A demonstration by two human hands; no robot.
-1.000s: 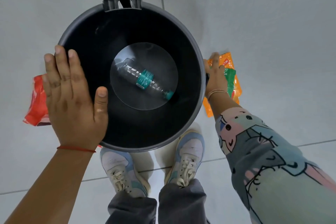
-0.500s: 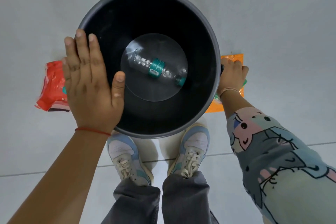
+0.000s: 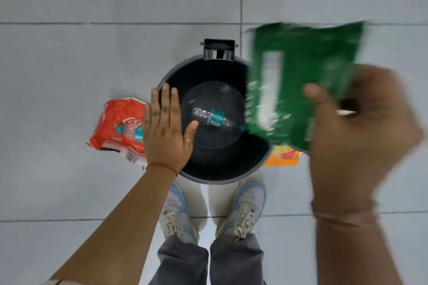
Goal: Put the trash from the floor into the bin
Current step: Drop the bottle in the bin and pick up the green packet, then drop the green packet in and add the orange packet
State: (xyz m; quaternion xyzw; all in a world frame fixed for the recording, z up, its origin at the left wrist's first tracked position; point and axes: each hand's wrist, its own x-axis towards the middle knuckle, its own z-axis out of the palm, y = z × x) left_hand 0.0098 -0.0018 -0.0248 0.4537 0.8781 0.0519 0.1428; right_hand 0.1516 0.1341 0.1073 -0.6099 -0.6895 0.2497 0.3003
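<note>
A round black bin (image 3: 222,169) stands on the tiled floor just ahead of my feet. A clear plastic bottle (image 3: 215,118) with a teal label lies at its bottom. My left hand (image 3: 165,127) hovers flat over the bin's left rim, fingers spread, holding nothing. My right hand (image 3: 361,132), blurred and close to the camera, grips a green wrapper (image 3: 298,83) raised above the bin's right side. An orange wrapper (image 3: 283,157) lies on the floor at the bin's right. A red wrapper (image 3: 118,122) lies on the floor at the bin's left, partly behind my left hand.
My two shoes (image 3: 208,213) stand close to the bin's near edge. A black hinge bracket (image 3: 218,50) sticks out at the bin's far rim. Grey floor tiles (image 3: 92,53) spread all around.
My right hand has lifted from the floor beside the bin, bringing the green wrapper up over the bin's right side. The camera has risen, so the bin looks smaller. My left hand stays over the rim.
</note>
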